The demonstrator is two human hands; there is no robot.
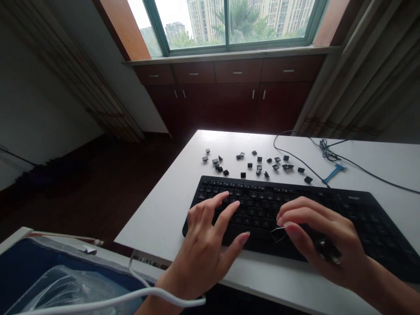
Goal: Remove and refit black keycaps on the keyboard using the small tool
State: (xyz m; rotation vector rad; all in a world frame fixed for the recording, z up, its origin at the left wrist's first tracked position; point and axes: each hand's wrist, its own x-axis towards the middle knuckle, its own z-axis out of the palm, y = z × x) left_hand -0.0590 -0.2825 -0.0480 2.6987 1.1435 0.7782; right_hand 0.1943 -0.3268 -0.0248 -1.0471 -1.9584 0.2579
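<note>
black keyboard (262, 211) is lying on the bench (157, 223); your left hand (205, 232) is spreading, thumb apart, over its left half; your right hand (330, 227) is pinching a wire tool (278, 229); steadying the keyboard and keeping the tool level should be helping

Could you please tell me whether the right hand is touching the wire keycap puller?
Touching. The head view shows the right hand with its grip closed on the wire keycap puller, whose loop sticks out at the tip of the thumb.
</note>
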